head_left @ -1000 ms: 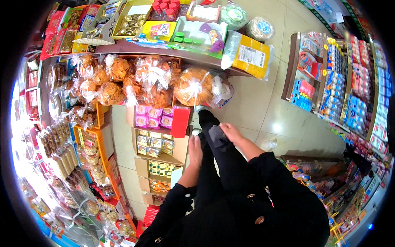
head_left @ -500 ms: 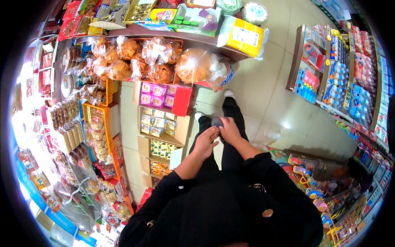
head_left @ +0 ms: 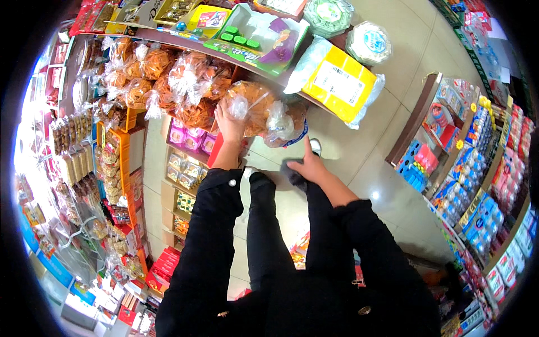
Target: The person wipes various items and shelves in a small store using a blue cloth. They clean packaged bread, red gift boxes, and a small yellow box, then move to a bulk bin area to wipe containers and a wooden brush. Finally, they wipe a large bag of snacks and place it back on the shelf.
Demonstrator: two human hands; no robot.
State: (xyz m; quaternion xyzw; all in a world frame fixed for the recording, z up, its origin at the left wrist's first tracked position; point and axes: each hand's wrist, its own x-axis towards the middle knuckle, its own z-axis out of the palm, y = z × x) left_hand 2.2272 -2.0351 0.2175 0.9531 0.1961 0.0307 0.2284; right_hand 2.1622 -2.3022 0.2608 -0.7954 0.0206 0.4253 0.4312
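Note:
My left hand (head_left: 229,124) reaches forward with its fingers stretched out. It touches the side of a large clear bag of orange-brown snack (head_left: 251,101) at the front edge of the shelf. Orange-brown snacks in tied clear bags (head_left: 192,84) sit just left of that hand. My right hand (head_left: 313,167) is closed on a dark grey cloth (head_left: 294,175), its index finger pointing forward. That hand is below another bagged snack (head_left: 287,124) with a blue edge and does not touch it.
A yellow package in plastic wrap (head_left: 337,84), a green open carton (head_left: 264,42) and round clear tubs (head_left: 368,44) top the counter. Cardboard boxes of small packets (head_left: 182,168) stand below left. An orange rack (head_left: 120,163) is further left. Stocked shelves (head_left: 443,135) line the right.
My hands, together before, are now apart. The left has moved forward to the bagged snacks; the right keeps the grey cloth. The view has shifted nearer the counter.

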